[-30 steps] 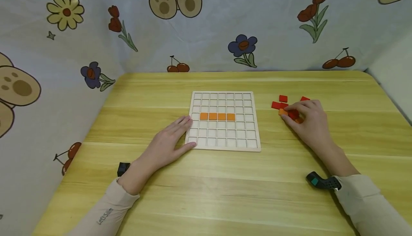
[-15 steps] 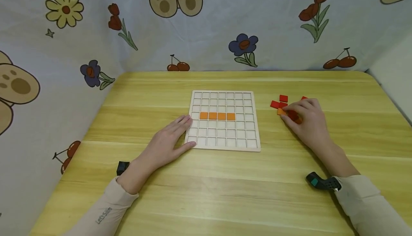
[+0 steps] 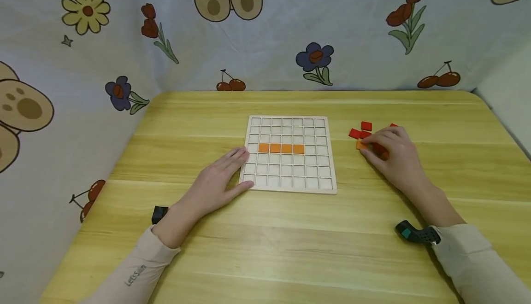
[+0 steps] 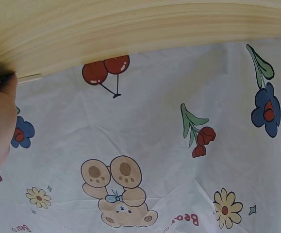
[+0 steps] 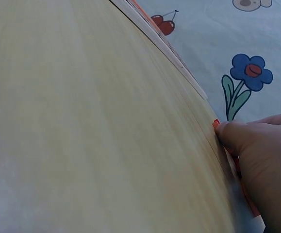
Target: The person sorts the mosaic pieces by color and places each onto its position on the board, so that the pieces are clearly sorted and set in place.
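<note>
A pale wooden grid board (image 3: 274, 187) lies on the table, with a row of several orange square tiles (image 3: 275, 148) in its cells. My left hand (image 3: 211, 182) rests at the board's left side, fingers on the edge and thumb at the near left corner. Right of the board, my right hand (image 3: 394, 154) pinches an orange tile (image 3: 360, 145) between thumb and fingertips, low at the table. Red tiles (image 3: 355, 133) lie just beyond that tile, and more red and orange ones are partly hidden under the hand. In the right wrist view, the orange tile (image 5: 216, 124) peeks out at the thumb tip.
The wooden table (image 3: 290, 239) ends at the back against a white cloth (image 3: 265, 50) printed with flowers, cherries and bears. Another red tile (image 3: 393, 125) shows behind the right hand. Dark bands (image 3: 416, 233) are worn on both wrists.
The right hand has slid the orange tile slightly left, out from beside the red tiles, and a red tile near it has turned a little. The left hand has stayed on the board.
</note>
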`<state>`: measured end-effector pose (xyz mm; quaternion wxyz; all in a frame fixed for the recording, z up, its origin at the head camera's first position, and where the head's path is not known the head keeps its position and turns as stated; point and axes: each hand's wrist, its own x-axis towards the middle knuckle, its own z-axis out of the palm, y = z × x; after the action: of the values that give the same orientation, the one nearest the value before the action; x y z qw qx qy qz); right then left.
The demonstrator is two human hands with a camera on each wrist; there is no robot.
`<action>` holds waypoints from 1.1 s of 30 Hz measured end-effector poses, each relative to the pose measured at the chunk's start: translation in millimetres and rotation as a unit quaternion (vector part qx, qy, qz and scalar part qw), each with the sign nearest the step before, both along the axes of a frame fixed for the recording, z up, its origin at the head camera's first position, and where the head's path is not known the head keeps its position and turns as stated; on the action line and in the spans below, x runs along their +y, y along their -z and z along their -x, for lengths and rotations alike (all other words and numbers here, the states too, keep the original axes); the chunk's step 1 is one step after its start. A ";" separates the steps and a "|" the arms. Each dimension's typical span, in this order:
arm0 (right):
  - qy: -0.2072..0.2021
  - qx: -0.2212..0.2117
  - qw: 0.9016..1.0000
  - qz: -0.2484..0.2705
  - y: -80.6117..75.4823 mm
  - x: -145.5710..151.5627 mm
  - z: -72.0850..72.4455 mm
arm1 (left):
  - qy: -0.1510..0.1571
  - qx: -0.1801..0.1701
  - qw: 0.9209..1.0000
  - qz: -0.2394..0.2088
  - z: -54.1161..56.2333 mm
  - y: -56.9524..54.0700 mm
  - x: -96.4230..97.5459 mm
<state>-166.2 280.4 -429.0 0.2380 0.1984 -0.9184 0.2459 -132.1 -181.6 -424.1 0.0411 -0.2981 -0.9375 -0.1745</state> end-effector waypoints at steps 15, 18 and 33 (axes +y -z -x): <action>-0.002 -0.012 1.000 0.026 2.3 0.5 -1.0 | -0.002 -0.013 1.000 0.004 0.9 -2.8 0.6; -0.013 -0.015 0.999 0.030 3.0 -0.3 -0.2 | -0.003 -0.014 1.000 0.002 1.1 -2.7 -0.1; -0.048 -0.021 0.998 0.026 5.4 -2.5 -0.6 | -0.005 -0.020 1.000 0.011 0.8 -2.8 -1.0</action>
<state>-165.6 277.9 -434.4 0.2116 0.2309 -0.9058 0.2852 -132.9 -182.6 -421.4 0.0195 -0.2902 -0.9415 -0.1701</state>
